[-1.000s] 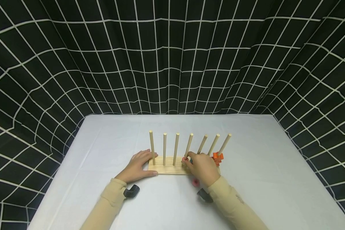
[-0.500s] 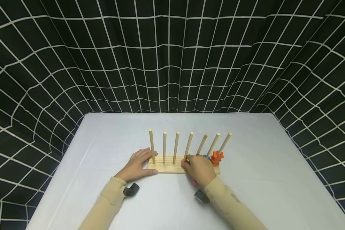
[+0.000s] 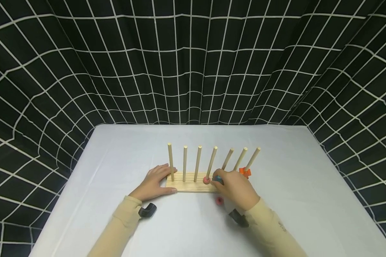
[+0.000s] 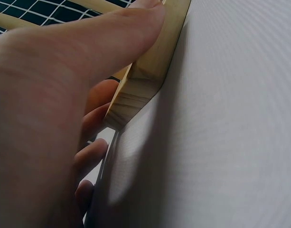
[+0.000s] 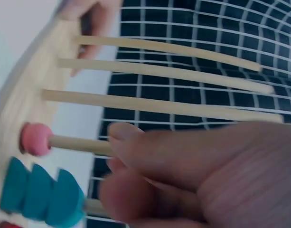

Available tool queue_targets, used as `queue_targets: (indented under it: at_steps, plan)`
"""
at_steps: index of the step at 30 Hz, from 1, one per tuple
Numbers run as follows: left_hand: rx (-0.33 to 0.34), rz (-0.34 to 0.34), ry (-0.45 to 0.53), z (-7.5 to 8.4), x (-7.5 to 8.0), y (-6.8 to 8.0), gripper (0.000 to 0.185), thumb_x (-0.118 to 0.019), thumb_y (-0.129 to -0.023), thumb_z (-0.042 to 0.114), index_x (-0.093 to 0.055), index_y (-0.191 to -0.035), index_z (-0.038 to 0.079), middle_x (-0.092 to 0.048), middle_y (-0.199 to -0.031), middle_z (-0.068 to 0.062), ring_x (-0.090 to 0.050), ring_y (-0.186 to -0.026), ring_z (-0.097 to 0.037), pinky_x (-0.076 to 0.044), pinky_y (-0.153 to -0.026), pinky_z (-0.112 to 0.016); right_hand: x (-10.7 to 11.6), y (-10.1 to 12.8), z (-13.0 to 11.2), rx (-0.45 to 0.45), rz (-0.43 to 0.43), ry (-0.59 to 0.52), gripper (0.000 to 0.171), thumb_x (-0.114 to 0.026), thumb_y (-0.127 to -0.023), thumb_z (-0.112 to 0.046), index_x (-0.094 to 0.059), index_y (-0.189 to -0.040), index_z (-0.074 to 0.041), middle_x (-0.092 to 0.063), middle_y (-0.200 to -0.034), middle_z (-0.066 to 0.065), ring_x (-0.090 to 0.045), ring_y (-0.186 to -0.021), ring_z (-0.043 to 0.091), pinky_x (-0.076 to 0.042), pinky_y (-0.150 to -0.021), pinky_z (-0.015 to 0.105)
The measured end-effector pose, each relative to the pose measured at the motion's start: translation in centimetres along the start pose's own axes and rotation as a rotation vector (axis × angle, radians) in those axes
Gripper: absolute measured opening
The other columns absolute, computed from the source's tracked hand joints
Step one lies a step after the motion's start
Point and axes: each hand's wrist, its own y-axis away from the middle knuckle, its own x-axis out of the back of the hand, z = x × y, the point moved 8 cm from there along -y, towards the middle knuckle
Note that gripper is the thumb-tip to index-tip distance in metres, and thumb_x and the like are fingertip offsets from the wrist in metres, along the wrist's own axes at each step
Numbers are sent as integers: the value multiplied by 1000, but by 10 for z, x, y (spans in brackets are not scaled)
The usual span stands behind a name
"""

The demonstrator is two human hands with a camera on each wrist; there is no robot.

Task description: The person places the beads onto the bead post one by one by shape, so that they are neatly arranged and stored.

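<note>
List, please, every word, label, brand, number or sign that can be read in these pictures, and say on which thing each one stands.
None: no readable text shows in any view.
Pale wooden peg board: plain wood grain only.
Small mark on the beige right sleeve: too small and blurred to read.
Pink round bead, teal blocks, orange pieces: plain colour, no marks.
Black curtain with white grid lines and white table: no writing.
</note>
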Motion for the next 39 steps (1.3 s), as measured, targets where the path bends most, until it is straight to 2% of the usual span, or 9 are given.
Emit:
queue_targets:
  at_steps: [3, 6, 9, 14, 20, 26, 31, 35, 39]
  plan:
    - [-8, 0, -11, 1, 0, -1, 73, -67, -76, 65, -48, -138, 33, -42, -149, 4, -26, -144, -25, -14, -117, -53, -2, 12, 2, 8, -82, 2, 13, -78, -79, -14, -66, -85, -14, -53, -59, -11, -41, -50, 2, -36, -45, 17]
    - [-8, -3, -13, 3, 3, -1, 73, -68, -76, 64, -49, -138, 31, -42, -149, 3, -26, -143, -25, -14, -117, -53, -17, 25, 9, -1, -207, -4, 16, -77, -80, -17, -67, -91, -13, -53, -64, -11, -44, -56, 3, -40, -51, 20]
    - [-9, -3, -3, 4, 5, 0, 73, -69, -76, 62, -49, -138, 29, -43, -149, 1, -26, -143, -27, -14, -117, -54, -32, 35, 13, 44, -265, -5, 21, -78, -79, -19, -67, -97, -14, -56, -72, -10, -47, -63, 4, -45, -57, 24]
    - [-10, 6, -2, 1, 5, 2, 74, -69, -76, 62, -48, -139, 30, -42, -149, 2, -26, -144, -26, -14, -117, -54, -43, 40, 11, 161, -193, 38, 18, -76, -81, -18, -67, -96, -17, -60, -81, -10, -49, -67, 3, -48, -61, 25]
    - [-11, 16, -5, -2, 4, 2, 74, -68, -76, 64, -48, -139, 32, -43, -149, 3, -26, -143, -26, -15, -117, -54, -37, 36, 8, 176, -130, 48, 16, -75, -83, -20, -68, -97, -15, -60, -91, -7, -54, -73, 4, -53, -67, 25]
    - [-20, 18, 1, 1, 5, 2, 73, -69, -75, 63, -49, -138, 31, -44, -148, 2, -27, -143, -27, -16, -116, -55, 5, 26, -7, 263, 51, -3, 34, -77, -80, -12, -63, -111, -9, -64, -103, -3, -57, -77, 4, -53, -65, 21]
    - [-20, 22, -8, -1, 4, 2, 74, -69, -75, 63, -49, -138, 31, -43, -148, 2, -27, -143, -27, -16, -116, -56, 48, 20, -26, 337, 251, -101, 36, -74, -84, -16, -58, -115, -9, -63, -91, -5, -54, -66, 1, -46, -55, 14]
    - [-7, 17, -8, -1, 2, 1, 74, -68, -75, 64, -48, -139, 32, -42, -149, 3, -26, -143, -26, -15, -117, -54, 77, 16, -37, 337, 394, -168, 28, -67, -91, -20, -58, -114, -8, -62, -91, -3, -52, -64, 5, -39, -50, 12]
    - [-9, 4, 2, 3, 1, 0, 74, -69, -76, 63, -48, -139, 31, -42, -149, 3, -26, -144, -25, -14, -117, -53, 99, 12, -41, 306, 538, -193, 31, -72, -85, -12, -60, -114, -5, -64, -96, 2, -55, -64, 8, -38, -48, 12]
